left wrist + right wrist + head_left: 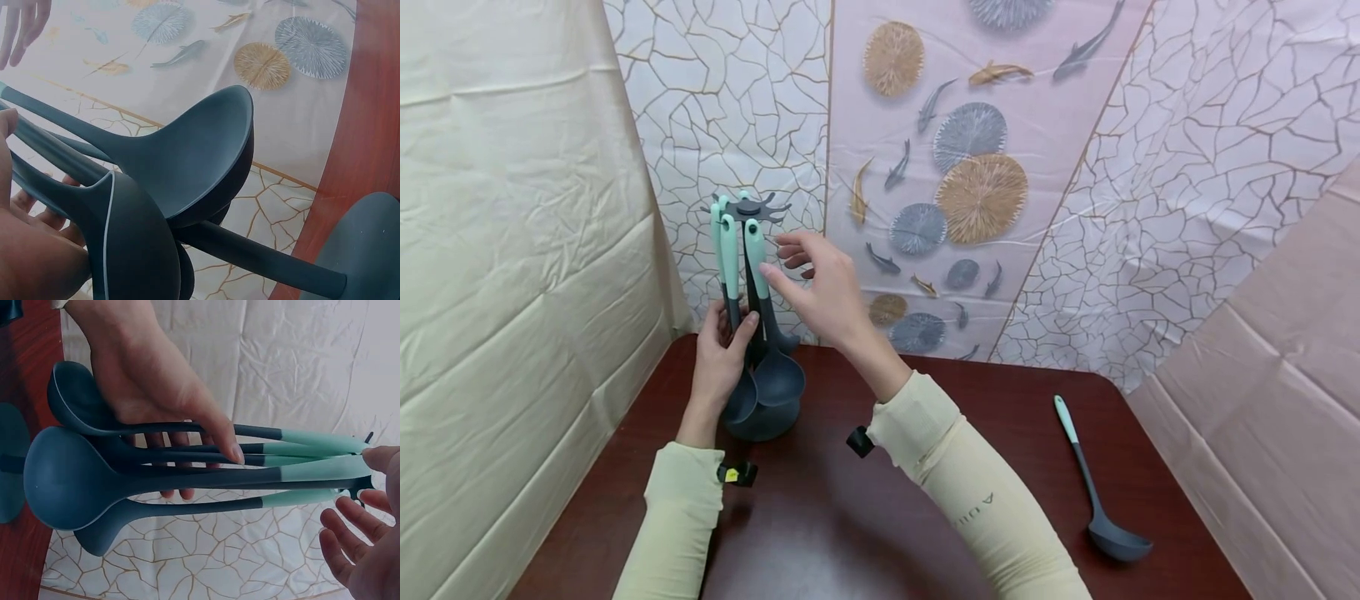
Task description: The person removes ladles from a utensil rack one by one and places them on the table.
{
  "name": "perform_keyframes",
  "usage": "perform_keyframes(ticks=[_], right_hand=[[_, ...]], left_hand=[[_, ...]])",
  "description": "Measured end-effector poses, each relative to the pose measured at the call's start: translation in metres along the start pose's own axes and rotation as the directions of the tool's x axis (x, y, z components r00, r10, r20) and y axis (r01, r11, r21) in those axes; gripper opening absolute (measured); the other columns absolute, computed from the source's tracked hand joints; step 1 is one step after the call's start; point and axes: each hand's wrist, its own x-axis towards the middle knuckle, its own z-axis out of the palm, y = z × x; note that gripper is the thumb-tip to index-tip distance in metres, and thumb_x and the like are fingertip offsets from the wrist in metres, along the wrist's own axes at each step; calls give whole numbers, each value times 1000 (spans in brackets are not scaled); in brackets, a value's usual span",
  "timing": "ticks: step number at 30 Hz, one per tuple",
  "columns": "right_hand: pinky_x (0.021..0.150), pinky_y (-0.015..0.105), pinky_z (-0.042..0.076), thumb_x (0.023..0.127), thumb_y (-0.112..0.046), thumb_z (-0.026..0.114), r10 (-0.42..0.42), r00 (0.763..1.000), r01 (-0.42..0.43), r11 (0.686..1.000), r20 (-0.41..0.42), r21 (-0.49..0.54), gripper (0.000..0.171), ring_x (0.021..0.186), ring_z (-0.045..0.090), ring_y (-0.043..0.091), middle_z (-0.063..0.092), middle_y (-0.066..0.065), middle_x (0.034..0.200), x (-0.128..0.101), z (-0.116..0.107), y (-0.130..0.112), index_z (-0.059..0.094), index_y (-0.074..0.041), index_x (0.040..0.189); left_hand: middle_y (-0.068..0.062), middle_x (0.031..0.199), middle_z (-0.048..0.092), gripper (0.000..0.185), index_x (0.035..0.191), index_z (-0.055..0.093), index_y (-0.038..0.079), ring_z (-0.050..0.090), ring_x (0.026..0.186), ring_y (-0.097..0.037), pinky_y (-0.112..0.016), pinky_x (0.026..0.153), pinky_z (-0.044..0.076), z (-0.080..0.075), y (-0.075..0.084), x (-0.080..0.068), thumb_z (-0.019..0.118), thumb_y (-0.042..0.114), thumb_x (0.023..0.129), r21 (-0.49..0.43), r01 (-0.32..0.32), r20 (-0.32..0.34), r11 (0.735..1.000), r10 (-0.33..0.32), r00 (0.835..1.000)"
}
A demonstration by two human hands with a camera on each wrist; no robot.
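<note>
A dark utensil stand (763, 427) with a rotary hook top holds several hanging kitchen utensils with mint-green handles. My left hand (718, 362) is wrapped round the shafts and post at mid height; in the right wrist view its thumb lies over the dark shafts and its fingertips emerge beyond them. One ladle (75, 478) faces outward with its bowl above the base, and another ladle (78, 400) hangs beside it. Up by the handle ends is my right hand (827, 292), thumb and fingers spread apart, thumb tip right at the front ladle's mint handle (755, 250).
A separate ladle (1116, 537) with a mint handle lies on the right side of the dark red table (820, 517). Patterned cloth (775, 100) hangs behind the table's back edge, and plain cloth (527, 250) drapes along the left side.
</note>
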Motion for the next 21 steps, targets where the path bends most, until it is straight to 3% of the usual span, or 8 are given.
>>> perform_keyframes(ticks=[13, 17, 21], right_hand=[[83, 26, 59, 102, -20, 74, 18, 1000, -18, 999, -1, 30, 28, 96, 71, 16, 73, 6, 106, 10, 14, -5, 69, -6, 125], [82, 21, 57, 102, -18, 73, 55, 998, -55, 998, 36, -2, 28, 94, 71, 15, 73, 5, 105, 12, 16, -7, 65, -6, 127], [83, 24, 57, 102, -17, 73, 87, 992, -85, 996, 89, -32, 29, 94, 72, 15, 72, 5, 107, 13, 17, -7, 61, -8, 127]], left_hand=[[-13, 143, 59, 58, 155, 45, 13, 56, 131, -23, -51, 119, 40, 3, -1, 1, 64, 39, 107, -7, 13, 10, 1000, -13, 1000], [-13, 142, 60, 59, 155, 45, 14, 57, 129, -22, -50, 119, 40, 3, -1, 1, 65, 41, 107, -8, 16, 11, 1000, -16, 1000], [-12, 140, 61, 59, 155, 45, 12, 57, 127, -19, -47, 117, 42, 1, -1, 2, 64, 41, 107, -10, 16, 7, 1000, -16, 1000]])
